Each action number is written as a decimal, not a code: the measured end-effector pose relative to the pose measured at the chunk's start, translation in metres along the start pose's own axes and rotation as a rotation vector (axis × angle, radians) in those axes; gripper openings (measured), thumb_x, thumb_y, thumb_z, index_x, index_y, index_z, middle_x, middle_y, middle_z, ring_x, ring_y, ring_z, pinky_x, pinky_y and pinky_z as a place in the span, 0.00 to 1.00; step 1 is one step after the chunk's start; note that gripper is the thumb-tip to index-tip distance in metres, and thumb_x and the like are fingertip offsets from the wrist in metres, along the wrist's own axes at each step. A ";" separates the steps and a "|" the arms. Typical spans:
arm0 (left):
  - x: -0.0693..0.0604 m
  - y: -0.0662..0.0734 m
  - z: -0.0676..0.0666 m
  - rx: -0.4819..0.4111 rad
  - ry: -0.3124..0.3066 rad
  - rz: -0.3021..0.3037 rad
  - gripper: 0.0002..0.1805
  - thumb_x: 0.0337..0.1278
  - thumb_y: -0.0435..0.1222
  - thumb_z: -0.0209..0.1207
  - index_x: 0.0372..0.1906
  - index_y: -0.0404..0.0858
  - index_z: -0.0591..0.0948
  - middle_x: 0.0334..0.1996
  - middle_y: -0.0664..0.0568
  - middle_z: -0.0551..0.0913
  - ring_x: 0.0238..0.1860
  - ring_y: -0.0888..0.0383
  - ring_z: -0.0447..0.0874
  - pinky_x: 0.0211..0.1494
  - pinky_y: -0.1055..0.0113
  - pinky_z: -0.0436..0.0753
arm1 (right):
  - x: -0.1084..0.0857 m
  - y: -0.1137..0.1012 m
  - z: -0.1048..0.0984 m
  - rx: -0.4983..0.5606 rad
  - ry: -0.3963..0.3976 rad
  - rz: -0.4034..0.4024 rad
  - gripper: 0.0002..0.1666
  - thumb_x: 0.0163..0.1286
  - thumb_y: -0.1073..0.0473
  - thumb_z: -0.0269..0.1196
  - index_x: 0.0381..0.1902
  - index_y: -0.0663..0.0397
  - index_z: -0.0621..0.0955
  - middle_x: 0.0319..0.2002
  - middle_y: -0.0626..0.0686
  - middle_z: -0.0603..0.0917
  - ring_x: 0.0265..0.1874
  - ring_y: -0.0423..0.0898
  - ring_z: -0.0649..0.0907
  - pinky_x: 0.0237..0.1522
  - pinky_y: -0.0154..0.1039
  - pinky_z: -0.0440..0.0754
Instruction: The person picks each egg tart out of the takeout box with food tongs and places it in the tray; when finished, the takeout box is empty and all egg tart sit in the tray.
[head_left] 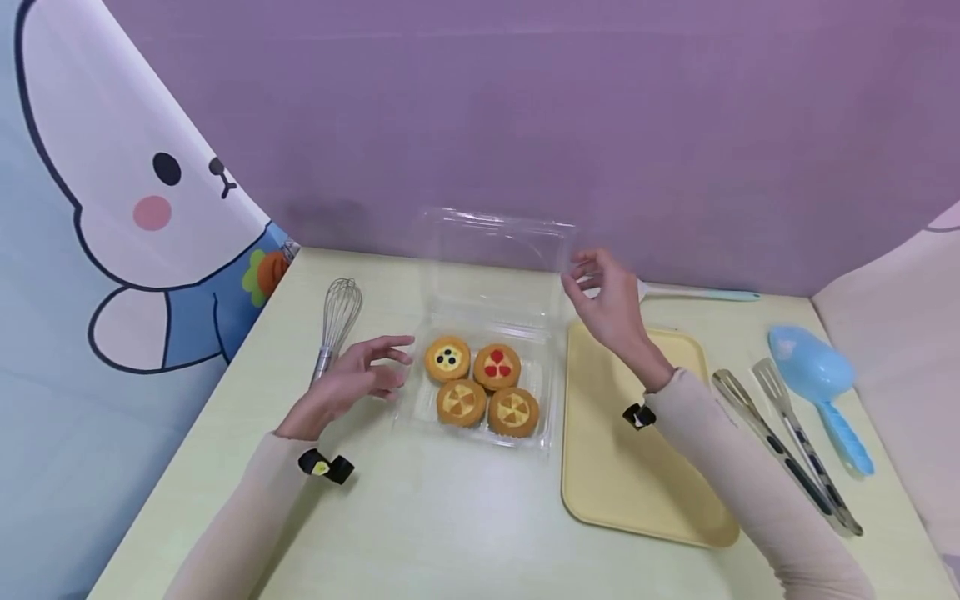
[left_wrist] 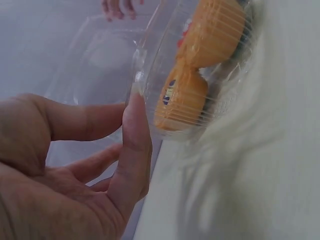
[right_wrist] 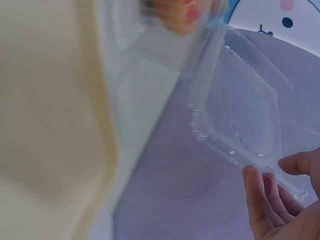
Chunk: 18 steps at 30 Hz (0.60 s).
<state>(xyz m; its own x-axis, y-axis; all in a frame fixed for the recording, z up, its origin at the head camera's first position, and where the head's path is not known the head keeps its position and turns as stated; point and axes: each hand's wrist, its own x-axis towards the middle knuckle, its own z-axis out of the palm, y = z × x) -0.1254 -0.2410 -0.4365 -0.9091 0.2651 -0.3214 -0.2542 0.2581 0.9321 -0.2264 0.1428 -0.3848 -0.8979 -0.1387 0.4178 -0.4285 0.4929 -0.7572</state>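
Observation:
An opened clear plastic clamshell box sits mid-table, its lid standing up at the back. Several small round tarts lie inside: a blueberry-topped tart, a red-topped tart and, in front, two with pale wedge patterns, the left wedge tart and the right wedge tart. My left hand is at the box's left side; in the left wrist view its thumb and index finger pinch the rim. My right hand holds the lid's right edge between thumb and fingers, seen also in the right wrist view.
Left of the box lies a whisk. A yellow tray is under my right forearm. Farther right lie tongs, a slotted turner and a blue scoop. A pale-handled utensil lies along the back edge.

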 end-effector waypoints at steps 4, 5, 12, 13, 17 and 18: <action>-0.009 -0.005 0.001 0.007 -0.003 0.006 0.38 0.65 0.25 0.58 0.80 0.37 0.63 0.67 0.29 0.72 0.45 0.48 0.86 0.43 0.65 0.91 | -0.003 0.014 0.007 0.040 -0.082 0.100 0.20 0.72 0.63 0.65 0.59 0.65 0.78 0.41 0.63 0.88 0.33 0.64 0.91 0.24 0.24 0.83; -0.010 -0.005 0.001 0.008 -0.002 0.006 0.38 0.65 0.25 0.58 0.80 0.37 0.63 0.66 0.30 0.72 0.45 0.49 0.86 0.42 0.65 0.91 | -0.004 0.017 0.008 0.059 -0.104 0.132 0.21 0.72 0.63 0.64 0.60 0.65 0.78 0.42 0.64 0.88 0.33 0.64 0.91 0.24 0.26 0.84; -0.016 -0.008 0.006 -0.005 0.006 0.017 0.39 0.64 0.24 0.59 0.80 0.36 0.63 0.63 0.30 0.73 0.41 0.54 0.86 0.39 0.66 0.90 | -0.003 0.034 0.014 0.117 -0.227 0.328 0.30 0.73 0.63 0.64 0.70 0.65 0.73 0.51 0.69 0.86 0.30 0.48 0.92 0.37 0.48 0.92; -0.016 -0.008 0.006 -0.010 0.007 0.016 0.39 0.64 0.24 0.59 0.80 0.36 0.63 0.62 0.31 0.73 0.41 0.54 0.86 0.39 0.66 0.91 | -0.003 0.035 0.014 0.117 -0.238 0.346 0.32 0.73 0.63 0.65 0.72 0.65 0.72 0.52 0.69 0.86 0.30 0.47 0.92 0.38 0.50 0.92; -0.017 -0.007 0.008 -0.021 0.016 0.004 0.40 0.63 0.23 0.60 0.80 0.36 0.64 0.61 0.32 0.73 0.39 0.56 0.85 0.37 0.66 0.90 | -0.005 0.040 0.018 0.128 -0.275 0.399 0.37 0.73 0.64 0.65 0.76 0.64 0.68 0.54 0.69 0.85 0.31 0.45 0.91 0.41 0.50 0.92; -0.017 -0.007 0.008 -0.022 0.020 0.001 0.40 0.63 0.23 0.60 0.80 0.36 0.64 0.61 0.32 0.73 0.38 0.56 0.85 0.37 0.66 0.90 | -0.006 0.040 0.019 0.137 -0.281 0.411 0.38 0.73 0.64 0.65 0.77 0.64 0.67 0.55 0.69 0.85 0.31 0.44 0.91 0.42 0.48 0.92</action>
<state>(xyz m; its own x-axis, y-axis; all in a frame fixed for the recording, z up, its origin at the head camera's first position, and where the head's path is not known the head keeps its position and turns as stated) -0.1053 -0.2400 -0.4385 -0.9156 0.2469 -0.3172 -0.2602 0.2377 0.9359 -0.2402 0.1475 -0.4273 -0.9792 -0.1923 -0.0650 -0.0271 0.4412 -0.8970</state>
